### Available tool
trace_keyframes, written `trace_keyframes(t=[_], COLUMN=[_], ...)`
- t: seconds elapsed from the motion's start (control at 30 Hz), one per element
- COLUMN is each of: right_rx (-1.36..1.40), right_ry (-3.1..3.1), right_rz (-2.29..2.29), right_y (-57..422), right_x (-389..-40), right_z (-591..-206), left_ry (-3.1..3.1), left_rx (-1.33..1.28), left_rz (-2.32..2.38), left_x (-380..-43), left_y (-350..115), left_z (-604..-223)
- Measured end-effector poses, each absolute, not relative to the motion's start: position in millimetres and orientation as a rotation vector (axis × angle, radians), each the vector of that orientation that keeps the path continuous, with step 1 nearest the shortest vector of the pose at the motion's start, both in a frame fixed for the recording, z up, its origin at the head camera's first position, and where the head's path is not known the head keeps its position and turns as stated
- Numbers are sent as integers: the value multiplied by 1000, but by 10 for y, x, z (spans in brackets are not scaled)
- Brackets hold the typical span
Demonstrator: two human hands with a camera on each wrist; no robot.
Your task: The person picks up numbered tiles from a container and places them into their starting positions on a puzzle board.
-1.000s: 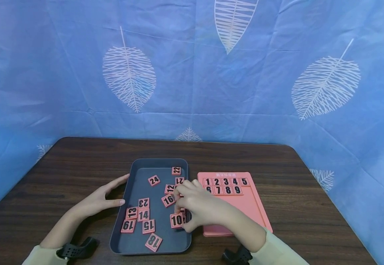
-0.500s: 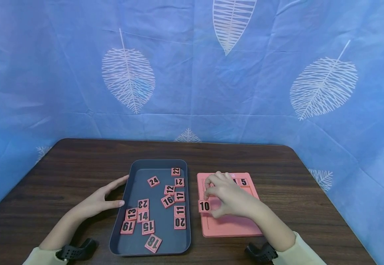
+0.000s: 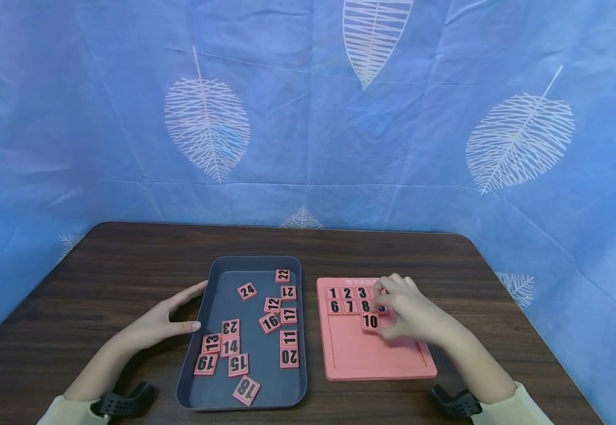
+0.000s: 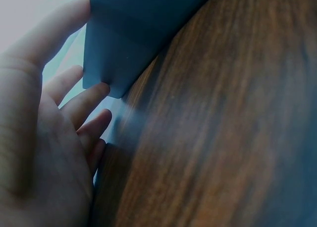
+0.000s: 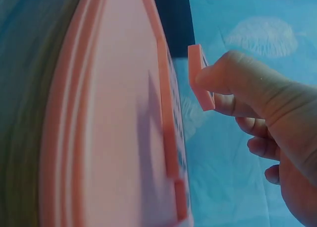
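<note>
My right hand [image 3: 411, 310] pinches a pink number tile marked 10 [image 3: 370, 321] between thumb and fingers. In the right wrist view the tile [image 5: 197, 78] stands clear above the pink puzzle board [image 5: 119, 138]. On that board [image 3: 361, 360] two rows of tiles lie at the top left; 1, 2, 3 and 6, 7, 8 show, and my fingers cover those farther right. My left hand [image 3: 161, 321] rests with spread, straight fingers against the left rim of the dark grey tray [image 3: 191, 348]. The left wrist view shows its fingertips at the tray's side [image 4: 124, 43].
Several loose number tiles lie in the tray, turned various ways, among them 24 [image 3: 246, 290], 16 [image 3: 270, 322] and 18 [image 3: 246, 389]. Tray and board stand side by side on a dark wood table [image 3: 143, 260]. A blue leaf-patterned cloth [image 3: 308, 118] hangs behind.
My right hand has carried the 10 tile from the tray rightward to over the board, just below the second row. The left hand has stayed at the tray's rim.
</note>
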State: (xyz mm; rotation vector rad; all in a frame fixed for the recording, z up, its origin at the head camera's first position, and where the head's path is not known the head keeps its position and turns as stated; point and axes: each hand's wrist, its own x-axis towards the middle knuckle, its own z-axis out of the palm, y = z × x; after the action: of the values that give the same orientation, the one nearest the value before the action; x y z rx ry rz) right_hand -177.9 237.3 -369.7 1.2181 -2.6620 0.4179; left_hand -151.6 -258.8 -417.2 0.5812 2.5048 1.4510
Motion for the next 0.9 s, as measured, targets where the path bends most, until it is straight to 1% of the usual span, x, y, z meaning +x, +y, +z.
trace_keyframes(t=[0.27,0.5,0.9], right_rx=[1112,1092,1047], right_ry=[-2707,-2739,-2754], right_rz=[367,333,248], right_y=[2631,2789,2931], right_x=[-1851,-1903,-2002], right_z=[-3754,-3763,-3809], left_ry=[2500,2508,2471], left_rx=[591,577,555], left_rz=[1457,1449,1466], left_x=[-1519,-1537,-1561], left_y=[-2584,-2595,-2610], left_z=[-4168,-4196,-4208])
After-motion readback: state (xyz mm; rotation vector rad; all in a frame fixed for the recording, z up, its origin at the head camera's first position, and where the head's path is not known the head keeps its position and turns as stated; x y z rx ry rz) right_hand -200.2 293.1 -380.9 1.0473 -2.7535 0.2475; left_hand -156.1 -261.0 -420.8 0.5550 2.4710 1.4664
